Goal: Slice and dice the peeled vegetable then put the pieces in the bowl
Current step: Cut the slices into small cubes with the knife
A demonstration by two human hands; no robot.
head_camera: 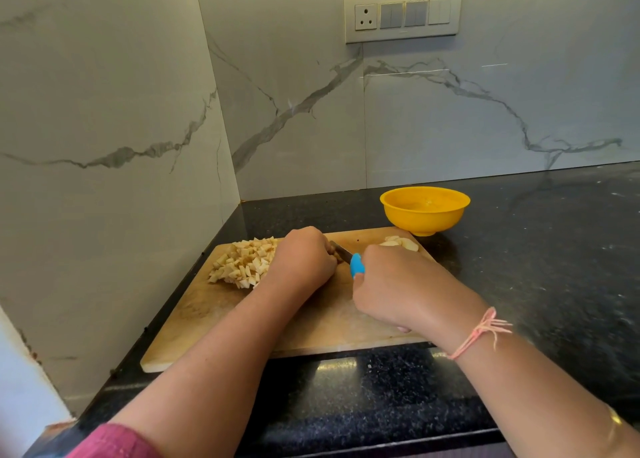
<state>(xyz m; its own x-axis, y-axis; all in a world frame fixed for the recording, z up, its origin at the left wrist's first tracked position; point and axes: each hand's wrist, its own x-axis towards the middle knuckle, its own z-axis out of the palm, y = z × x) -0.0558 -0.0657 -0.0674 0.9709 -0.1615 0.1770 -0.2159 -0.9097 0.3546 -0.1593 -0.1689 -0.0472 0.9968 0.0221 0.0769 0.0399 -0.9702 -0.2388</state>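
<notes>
Both forearms reach in over the black speckled counter (519, 250) and meet above one wooden cutting board (311, 333). The left hand (304, 260) is knuckles-up, its fingers curled under and pressed together, bearing down on something hidden beneath the palm; I cannot tell what. The right hand (398, 284) is closed in a fist around the blue handle of one knife (355, 265), with the wrist turned inward so the short stretch of blade that shows points toward the left hand's fingertips.

One heap of diced pale vegetable pieces (242, 263) sits on the board's far-left part, just beside and touching the left hand; the cubes are too many and too small to count. A second, smaller cluster of uncut slices (401, 243) lies at the board's far-right corner, partly hidden behind the right hand.

One yellow bowl (425, 212) stands on the counter just beyond that corner, upright, with no pieces visible inside. A pink thread bracelet (481, 333) circles the right wrist, and a pink sleeve (114, 443) covers the left upper arm.
</notes>
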